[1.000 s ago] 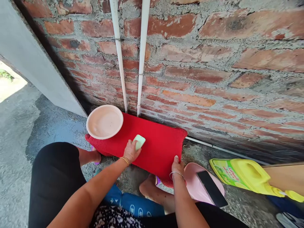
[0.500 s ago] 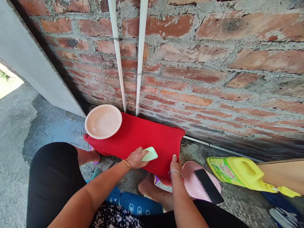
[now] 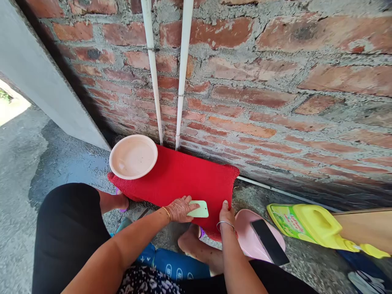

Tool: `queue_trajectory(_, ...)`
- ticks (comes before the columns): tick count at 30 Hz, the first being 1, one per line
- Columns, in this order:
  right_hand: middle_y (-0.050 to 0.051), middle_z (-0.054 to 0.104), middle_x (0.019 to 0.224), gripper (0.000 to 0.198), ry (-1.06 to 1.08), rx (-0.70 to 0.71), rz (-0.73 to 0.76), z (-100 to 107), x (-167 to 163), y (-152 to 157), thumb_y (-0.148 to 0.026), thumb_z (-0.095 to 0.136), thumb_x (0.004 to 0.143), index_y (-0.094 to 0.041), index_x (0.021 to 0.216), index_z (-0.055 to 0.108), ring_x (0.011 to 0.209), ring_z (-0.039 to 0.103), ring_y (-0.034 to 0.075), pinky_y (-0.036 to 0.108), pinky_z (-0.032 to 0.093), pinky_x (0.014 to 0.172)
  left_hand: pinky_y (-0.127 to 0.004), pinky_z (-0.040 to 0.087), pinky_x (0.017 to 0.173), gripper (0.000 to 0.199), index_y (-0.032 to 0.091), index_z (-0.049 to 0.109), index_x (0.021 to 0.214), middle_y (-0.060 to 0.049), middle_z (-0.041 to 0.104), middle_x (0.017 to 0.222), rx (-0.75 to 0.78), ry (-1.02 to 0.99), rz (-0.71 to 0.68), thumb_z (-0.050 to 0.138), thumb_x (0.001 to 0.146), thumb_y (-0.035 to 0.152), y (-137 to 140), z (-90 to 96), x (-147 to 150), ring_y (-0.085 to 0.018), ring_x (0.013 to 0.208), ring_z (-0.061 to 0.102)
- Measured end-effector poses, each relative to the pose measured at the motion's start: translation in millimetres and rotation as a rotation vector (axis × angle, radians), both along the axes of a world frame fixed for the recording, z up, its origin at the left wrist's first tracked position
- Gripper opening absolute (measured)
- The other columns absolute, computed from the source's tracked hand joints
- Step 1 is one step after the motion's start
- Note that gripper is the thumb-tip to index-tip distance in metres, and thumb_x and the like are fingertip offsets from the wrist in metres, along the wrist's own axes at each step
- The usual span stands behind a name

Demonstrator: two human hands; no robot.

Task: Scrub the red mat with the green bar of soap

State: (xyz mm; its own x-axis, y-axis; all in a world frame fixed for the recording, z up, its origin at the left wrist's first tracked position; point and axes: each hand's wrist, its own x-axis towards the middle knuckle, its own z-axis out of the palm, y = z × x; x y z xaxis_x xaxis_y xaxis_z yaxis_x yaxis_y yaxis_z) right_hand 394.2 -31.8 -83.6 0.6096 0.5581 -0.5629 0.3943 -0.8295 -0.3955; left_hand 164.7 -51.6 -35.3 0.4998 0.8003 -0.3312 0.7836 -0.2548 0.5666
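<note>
At the upper left, a grey panel (image 3: 52, 73) leaning at a slant by the brick wall (image 3: 269, 98), well apart from both hands. Left of centre, a pale pink basin (image 3: 131, 157) on the left end of the red cloth (image 3: 190, 171), blocking that end. Looks light and smooth; best taken by the rim and held level, contents hard to make out. At lower centre, left hand (image 3: 180, 210) wrapped around the left end of a pale green slab (image 3: 201, 209), near the cloth's front edge. Seems light, thin and fairly stiff, perhaps slippery if wet; best pinched across the long edges. Beneath, red cloth probably soft and apt to drag, over perhaps a low worktop, hidden from view. Right of centre, right hand (image 3: 226, 214) clasping the cloth's right edge, thumb on top, underside out of sight. Just beyond, a pink plastic piece (image 3: 245, 226) bearing a flat black object (image 3: 269, 243), crowding that side. Farther right, a bulky yellow jug (image 3: 315, 220); at the lower right, a shoe (image 3: 369, 281), partly cut off.
</note>
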Motion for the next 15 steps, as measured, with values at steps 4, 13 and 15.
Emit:
queue_trajectory(4, 0.021, 0.057, 0.132, 0.069, 0.003, -0.010, 0.000, 3.8, -1.7, -0.5, -0.058, 0.023, 0.095, -0.009, 0.141, 0.044, 0.124, 0.052, 0.035, 0.048, 0.038, 0.102, -0.034, 0.045, 0.099, 0.057, 0.025, 0.049, 0.133, -0.010, 0.052, 0.124, 0.059, 0.061, 0.378, 0.065, 0.080, 0.039, 20.6, 8.7, -19.5, -0.023, 0.114, 0.056)
queue_trajectory(13, 0.022, 0.056, 0.133, 0.079, 0.006, -0.045, -0.001, 0.9, 0.3, 0.1, -0.066, 0.017, 0.093, -0.010, 0.143, 0.042, 0.123, 0.052, 0.036, 0.050, 0.039, 0.101, -0.033, 0.049, 0.091, 0.047, 0.023, 0.052, 0.127, -0.010, 0.053, 0.120, 0.019, 0.074, 0.626, 0.061, 0.084, 0.040, 35.3, 11.5, -11.2, -0.022, 0.101, 0.060)
queue_trajectory(15, 0.023, 0.056, 0.133, 0.081, 0.005, 0.005, 0.040, -3.1, 2.2, -0.7, -0.067, 0.015, 0.092, -0.009, 0.143, 0.041, 0.123, 0.052, 0.037, 0.052, 0.039, 0.101, -0.035, 0.046, 0.097, 0.051, 0.028, 0.055, 0.126, -0.008, 0.053, 0.121, -0.008, 0.023, 0.248, 0.066, 0.078, 0.041, 21.6, 7.9, 1.3, -0.023, 0.107, 0.059)
